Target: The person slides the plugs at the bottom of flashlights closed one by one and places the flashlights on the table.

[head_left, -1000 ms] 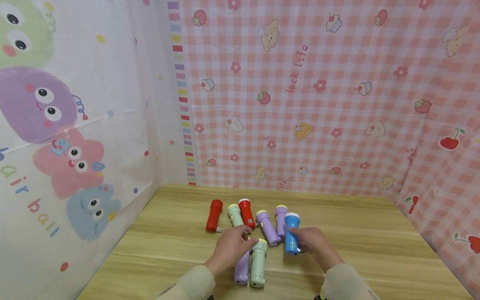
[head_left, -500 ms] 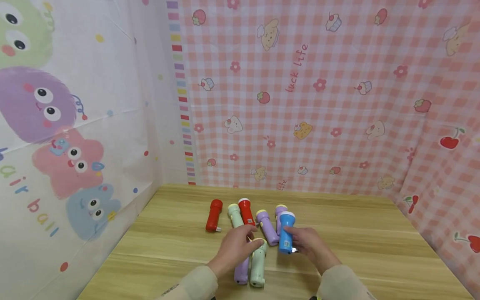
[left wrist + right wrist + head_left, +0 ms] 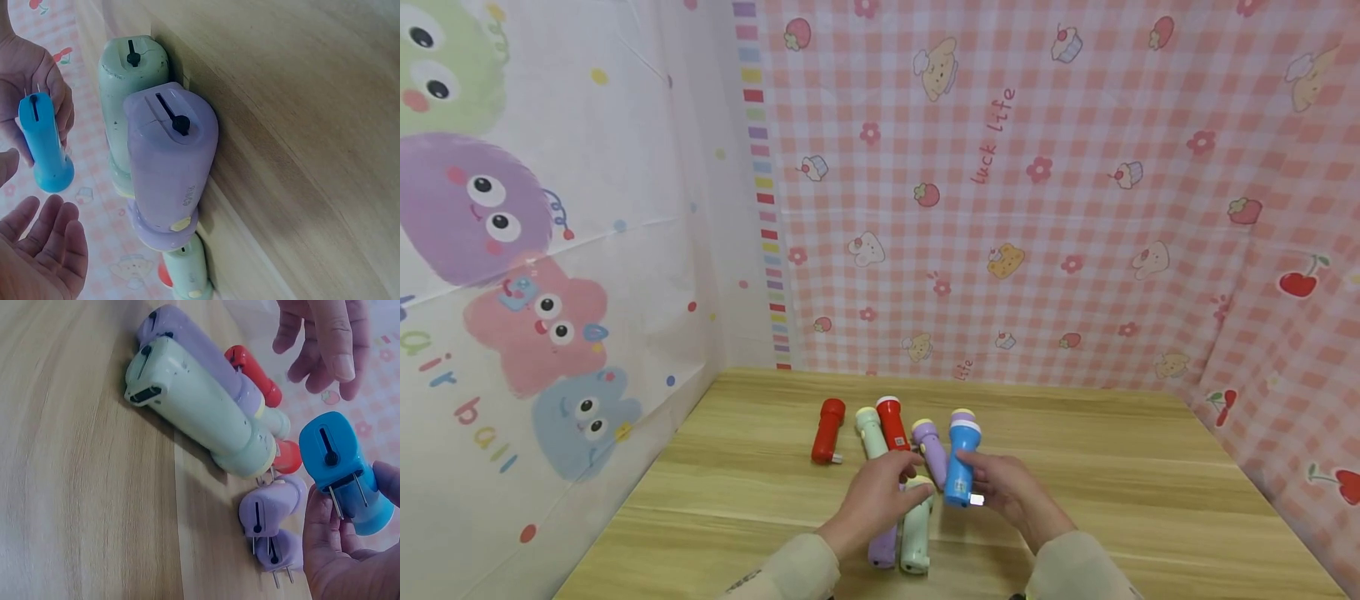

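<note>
Pink checked cloth [image 3: 1000,208] backs a wooden table [image 3: 1150,483]. Leftmost lies a red flashlight [image 3: 828,432]; the left hand [image 3: 876,500], fingers parted around nothing, partly hides a pale green flashlight [image 3: 916,533]. Rightward, the right hand [image 3: 1017,498] grips a blue flashlight [image 3: 957,472] (only wrist views show its dark slot [image 3: 327,445] plainly), blocking a purple flashlight [image 3: 962,414].

I am at a wood-grain table [image 3: 1150,483] in a screened-off corner: a pink checked cloth [image 3: 970,221] with strawberries [image 3: 927,195] and cupcakes [image 3: 1127,175] faces me, and a white sheet [image 3: 632,275] with cartoon creatures [image 3: 482,208] hangs on my left. It looks like a makeshift booth; whether inside a home or a studio, I cannot tell.
</note>
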A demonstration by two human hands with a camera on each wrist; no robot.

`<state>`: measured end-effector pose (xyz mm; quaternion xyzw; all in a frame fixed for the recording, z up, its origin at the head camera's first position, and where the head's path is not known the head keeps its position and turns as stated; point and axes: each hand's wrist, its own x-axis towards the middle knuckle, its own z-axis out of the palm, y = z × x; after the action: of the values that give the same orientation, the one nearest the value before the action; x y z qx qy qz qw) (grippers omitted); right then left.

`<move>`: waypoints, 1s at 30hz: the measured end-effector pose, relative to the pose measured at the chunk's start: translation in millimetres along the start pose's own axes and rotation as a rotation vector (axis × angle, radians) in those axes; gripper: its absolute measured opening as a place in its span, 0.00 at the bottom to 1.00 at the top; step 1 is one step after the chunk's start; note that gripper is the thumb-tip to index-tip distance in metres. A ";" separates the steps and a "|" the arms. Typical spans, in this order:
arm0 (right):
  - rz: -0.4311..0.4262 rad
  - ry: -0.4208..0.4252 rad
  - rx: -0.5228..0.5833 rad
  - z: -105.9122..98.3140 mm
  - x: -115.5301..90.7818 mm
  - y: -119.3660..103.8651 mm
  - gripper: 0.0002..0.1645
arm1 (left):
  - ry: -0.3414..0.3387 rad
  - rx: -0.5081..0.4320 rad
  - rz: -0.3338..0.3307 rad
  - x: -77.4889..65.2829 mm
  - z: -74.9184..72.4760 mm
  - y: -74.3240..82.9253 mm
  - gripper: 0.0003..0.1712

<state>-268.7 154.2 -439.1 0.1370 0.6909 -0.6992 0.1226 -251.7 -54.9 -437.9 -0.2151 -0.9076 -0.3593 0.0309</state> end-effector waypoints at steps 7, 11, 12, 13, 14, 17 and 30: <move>0.003 -0.027 0.070 4.3 -1.3 0.7 0.37 | -0.022 0.000 0.017 0.0 1.5 2.1 0.22; 0.012 -0.039 0.099 4.9 -1.6 1.6 0.34 | -0.029 0.006 0.040 -0.1 4.2 3.4 0.25; 0.016 -0.043 0.101 4.6 -2.0 1.5 0.34 | -0.028 0.012 0.050 -0.2 4.9 3.8 0.26; 0.018 -0.048 0.105 4.3 -1.9 1.6 0.34 | -0.028 0.015 0.057 -0.4 5.5 4.1 0.27; 0.021 -0.046 0.109 3.9 -2.2 1.6 0.34 | -0.027 0.023 0.068 -0.7 6.1 4.4 0.27; 0.026 -0.049 0.118 2.6 -2.6 1.3 0.35 | -0.024 0.041 0.088 -1.1 7.8 5.0 0.28; 0.013 -0.098 0.119 4.8 -2.1 3.6 0.31 | -0.001 0.151 0.184 -4.5 12.9 9.9 0.25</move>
<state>-265.5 149.4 -441.7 0.1143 0.6403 -0.7441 0.1522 -242.3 -41.5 -442.0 -0.2946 -0.9085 -0.2856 0.0793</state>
